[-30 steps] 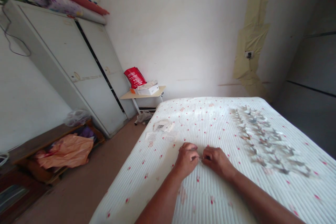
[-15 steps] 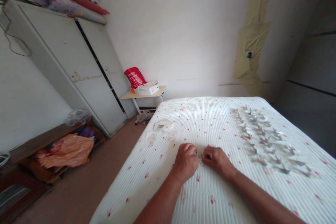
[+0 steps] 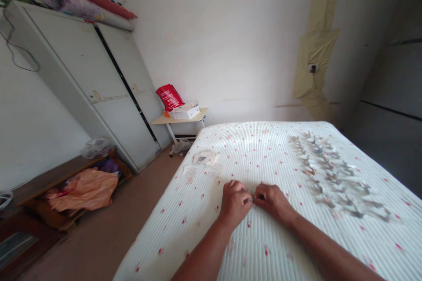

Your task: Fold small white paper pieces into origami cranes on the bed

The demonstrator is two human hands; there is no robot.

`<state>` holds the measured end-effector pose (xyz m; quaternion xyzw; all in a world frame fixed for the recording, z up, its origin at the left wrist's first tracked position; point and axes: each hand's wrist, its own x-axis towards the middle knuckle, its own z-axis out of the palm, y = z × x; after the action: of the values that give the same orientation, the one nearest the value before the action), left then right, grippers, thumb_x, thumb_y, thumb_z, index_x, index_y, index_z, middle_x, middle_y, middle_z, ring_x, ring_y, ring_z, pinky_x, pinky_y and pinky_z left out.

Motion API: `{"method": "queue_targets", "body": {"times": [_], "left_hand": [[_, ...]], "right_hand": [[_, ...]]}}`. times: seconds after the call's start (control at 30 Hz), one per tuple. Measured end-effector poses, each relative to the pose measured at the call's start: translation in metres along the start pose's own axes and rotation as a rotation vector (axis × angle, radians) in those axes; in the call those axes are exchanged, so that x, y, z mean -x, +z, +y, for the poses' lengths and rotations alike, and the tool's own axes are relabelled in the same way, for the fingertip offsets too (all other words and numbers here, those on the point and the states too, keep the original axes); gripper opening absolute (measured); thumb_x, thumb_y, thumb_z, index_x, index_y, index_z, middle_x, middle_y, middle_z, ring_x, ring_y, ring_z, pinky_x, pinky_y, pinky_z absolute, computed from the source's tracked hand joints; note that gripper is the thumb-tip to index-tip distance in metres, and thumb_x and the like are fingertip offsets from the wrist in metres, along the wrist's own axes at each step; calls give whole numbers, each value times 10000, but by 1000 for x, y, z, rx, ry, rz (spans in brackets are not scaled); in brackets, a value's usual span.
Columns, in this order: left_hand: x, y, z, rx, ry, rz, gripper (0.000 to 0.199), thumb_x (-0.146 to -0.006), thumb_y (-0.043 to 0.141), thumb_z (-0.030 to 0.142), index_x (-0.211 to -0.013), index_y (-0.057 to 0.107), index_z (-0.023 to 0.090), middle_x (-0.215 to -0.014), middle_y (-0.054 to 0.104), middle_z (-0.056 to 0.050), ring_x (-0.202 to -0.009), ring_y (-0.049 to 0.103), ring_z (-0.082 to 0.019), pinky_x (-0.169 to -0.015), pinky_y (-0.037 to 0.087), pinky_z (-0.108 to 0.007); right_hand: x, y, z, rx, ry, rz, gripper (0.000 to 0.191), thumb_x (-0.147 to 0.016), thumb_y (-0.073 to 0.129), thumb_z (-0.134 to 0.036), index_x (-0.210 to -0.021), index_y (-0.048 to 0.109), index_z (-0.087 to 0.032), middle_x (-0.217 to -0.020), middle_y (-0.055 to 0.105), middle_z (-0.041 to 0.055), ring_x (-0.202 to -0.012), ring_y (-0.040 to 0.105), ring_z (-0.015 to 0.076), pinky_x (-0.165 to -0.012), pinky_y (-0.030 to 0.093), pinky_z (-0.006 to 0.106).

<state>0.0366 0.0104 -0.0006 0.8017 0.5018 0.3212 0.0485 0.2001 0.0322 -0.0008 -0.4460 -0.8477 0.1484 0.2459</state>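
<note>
Small pale strip (image 3: 249, 200), too small to identify, sat between my hands, just above the quilted white mattress (image 3: 184, 239). My left hand (image 3: 234, 204) was closed, fingers curled, pinching one end of the strip. My right hand (image 3: 273, 204) was nearly closed, its fingertips (image 3: 259, 198) on the other end. Right of my hands lay rows of small folded paper pieces (image 3: 332, 175), well apart from them. Far left on the mattress: crumpled paper (image 3: 206, 158) and two printed slips (image 3: 189, 171). Beyond the mattress: side table (image 3: 180, 116) bearing a white box (image 3: 186, 113) and a red bag (image 3: 169, 97).
</note>
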Motion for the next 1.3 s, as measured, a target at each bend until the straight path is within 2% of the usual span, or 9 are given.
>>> {"method": "queue_targets", "body": {"times": [0.17, 0.27, 0.37, 0.53, 0.67, 1.1, 1.3], "left_hand": [[-3, 6, -6, 90, -167, -27, 108, -608, 645, 124, -571, 655, 225, -724, 604, 8, -793, 519, -154, -724, 355, -295], [-5, 7, -6, 92, -210, -44, 102, -583, 662, 129, -562, 654, 228, -719, 606, 20, -798, 522, -156, -721, 349, -294], [-4, 7, -4, 91, -206, -44, 109, -574, 670, 120, -555, 647, 225, -718, 605, 24, -788, 519, -155, -715, 346, -291], [0, 6, -1, 63, -117, 1, 114, -613, 662, 119, -558, 644, 217, -723, 600, 10, -797, 504, -156, -743, 329, -310], [1, 7, 0, 31, -86, 11, 140, -627, 653, 113, -653, 681, 248, -730, 595, 2, -796, 489, -161, -747, 321, -320], [-2, 10, -2, 19, -183, -68, 104, -647, 633, 153, -620, 671, 245, -670, 614, 21, -769, 499, -149, -716, 307, -294], [1, 13, 3, -59, -191, -27, 100, -640, 612, 129, -586, 634, 210, -654, 597, 9, -760, 483, -154, -688, 291, -294]], "right_hand": [[0, -5, -4, 23, -11, -16, 137, -719, 502, -152, -603, 573, -168, -615, 578, 0, -577, 511, 110, -549, 302, 210], [0, -7, -6, 27, -28, -25, 158, -724, 490, -147, -592, 571, -173, -614, 573, -4, -580, 509, 109, -549, 304, 209], [0, -7, -6, 20, -43, -23, 171, -722, 486, -135, -578, 568, -173, -604, 567, -5, -578, 509, 109, -554, 311, 209], [0, -5, -3, 1, -45, -13, 165, -712, 500, -123, -568, 565, -167, -589, 553, -7, -566, 501, 106, -546, 306, 209], [0, -3, -1, -17, -44, -7, 165, -715, 505, -123, -567, 570, -157, -581, 549, -9, -555, 495, 99, -534, 293, 207], [0, 0, 0, -4, -23, 8, 165, -722, 515, -148, -569, 573, -160, -580, 561, -10, -547, 491, 97, -535, 289, 208], [0, 3, -1, 42, -25, -6, 143, -712, 518, -137, -595, 593, -172, -613, 580, -13, -591, 517, 100, -575, 301, 206]]}}
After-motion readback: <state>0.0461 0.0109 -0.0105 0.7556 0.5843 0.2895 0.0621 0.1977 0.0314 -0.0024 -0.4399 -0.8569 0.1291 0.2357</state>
